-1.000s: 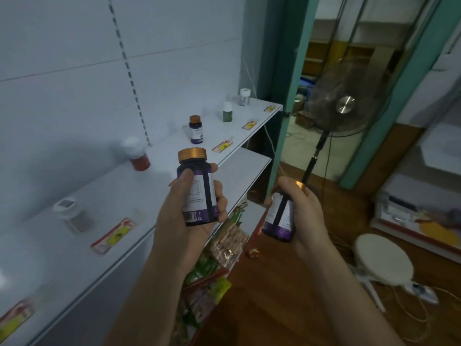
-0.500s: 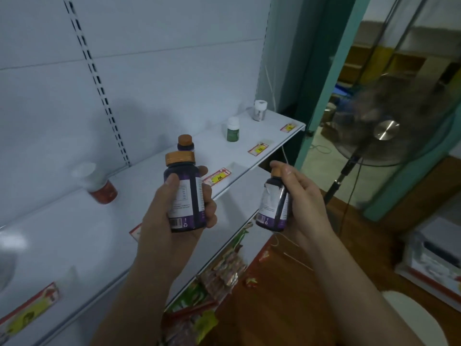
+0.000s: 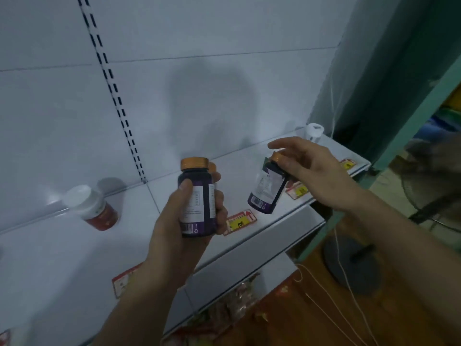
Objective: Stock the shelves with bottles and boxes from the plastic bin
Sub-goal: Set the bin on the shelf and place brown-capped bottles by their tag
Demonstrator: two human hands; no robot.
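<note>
While a red jar (image 3: 96, 208) with a white cap is sitting tilted at the far left of the white top shelf (image 3: 62, 258), close to the back panel, a price tag (image 3: 124, 280) is lying flat near the shelf's front edge just right of it, partly hidden by the left forearm. The left hand (image 3: 179, 236) is holding a dark purple bottle (image 3: 197, 198) with an orange cap upright above the shelf, grip clamped round the body, thumb lying on the white label and fingers wrapping the far side. Another orange cap (image 3: 212, 167) is peeking out right behind it, bottle itself hidden. A red-yellow price tag (image 3: 240, 222) is lying on the shelf just beside the left hand's fingers. Further right, the right hand (image 3: 314, 173) is pinching a second dark purple bottle (image 3: 268, 189) by its orange cap, grip closed on the top, index finger sticking out straight, bottle hanging tilted over the shelf, base toward the front edge; cannot tell if it is touching the shelf. A green-label item is showing just behind it, mostly covered. Another price tag (image 3: 298, 191) is lying partly under the right hand. A small white bottle (image 3: 313, 132) is standing at the shelf's right end near the back, with one more tag (image 3: 348, 164) at the front corner. A lower shelf (image 3: 249, 265) is showing beneath, with colourful snack packets (image 3: 232, 310) under it. At far right a fan base (image 3: 349, 265) is standing on the brown floor with white cords trailing.
</note>
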